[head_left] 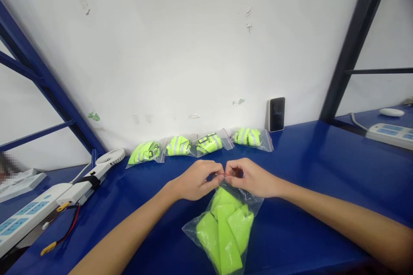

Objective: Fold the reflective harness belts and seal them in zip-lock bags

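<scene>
Clear bag [222, 232] of seemingly folded neon-yellow vest, mouth pinched between left hand [195, 180] and right hand [250, 178]. Four packets [193, 145] along the tabletop [322, 150] back edge.

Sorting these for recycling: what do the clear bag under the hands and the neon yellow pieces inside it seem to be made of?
The bag looks like thin polyethylene film: clear, glossy, and crinkled. The neon yellow pieces look like matte synthetic fabric, judging by their soft folds, though the exact fibre can't be told.
</scene>
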{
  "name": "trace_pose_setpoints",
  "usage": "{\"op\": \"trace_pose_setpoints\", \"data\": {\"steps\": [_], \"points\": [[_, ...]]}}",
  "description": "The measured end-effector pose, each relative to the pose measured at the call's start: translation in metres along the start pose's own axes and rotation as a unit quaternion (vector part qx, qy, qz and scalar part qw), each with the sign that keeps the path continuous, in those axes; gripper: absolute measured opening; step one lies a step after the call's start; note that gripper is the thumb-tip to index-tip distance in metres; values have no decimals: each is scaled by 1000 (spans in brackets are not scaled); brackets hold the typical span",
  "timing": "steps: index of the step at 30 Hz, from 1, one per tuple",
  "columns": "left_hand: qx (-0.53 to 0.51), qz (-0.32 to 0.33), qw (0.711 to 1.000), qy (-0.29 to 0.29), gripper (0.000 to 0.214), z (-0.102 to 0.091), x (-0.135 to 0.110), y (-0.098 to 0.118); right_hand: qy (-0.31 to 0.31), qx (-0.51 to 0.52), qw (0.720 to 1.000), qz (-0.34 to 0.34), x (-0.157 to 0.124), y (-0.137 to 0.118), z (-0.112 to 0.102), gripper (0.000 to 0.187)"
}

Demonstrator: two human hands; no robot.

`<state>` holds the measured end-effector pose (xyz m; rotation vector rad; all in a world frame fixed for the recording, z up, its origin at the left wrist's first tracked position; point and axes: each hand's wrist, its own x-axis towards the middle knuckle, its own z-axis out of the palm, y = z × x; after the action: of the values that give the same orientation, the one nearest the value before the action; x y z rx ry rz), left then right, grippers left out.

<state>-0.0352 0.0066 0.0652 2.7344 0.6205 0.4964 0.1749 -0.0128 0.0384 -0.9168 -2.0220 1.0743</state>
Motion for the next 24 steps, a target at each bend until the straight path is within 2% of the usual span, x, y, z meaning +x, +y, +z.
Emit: {"op": "trace_pose_setpoints", "data": {"steps": [6, 16, 19, 24], "points": [[12, -24, 1000, 15, 34, -20, -9, 3, -16, 34, 998, 44, 2, -4, -10, 25], [30, -102, 993, 58, 28, -38, -36, -14, -26, 41, 998, 44, -1, -1, -21, 22], [37, -118, 990, 67, 29, -41, -46, -18, -41, -19, 999, 24, -2, -2, -19, 31], [66, -115, 988, 77, 31, -38, -48, -22, -85, -170, 979, -72, -5, -3, -24, 37]]}}
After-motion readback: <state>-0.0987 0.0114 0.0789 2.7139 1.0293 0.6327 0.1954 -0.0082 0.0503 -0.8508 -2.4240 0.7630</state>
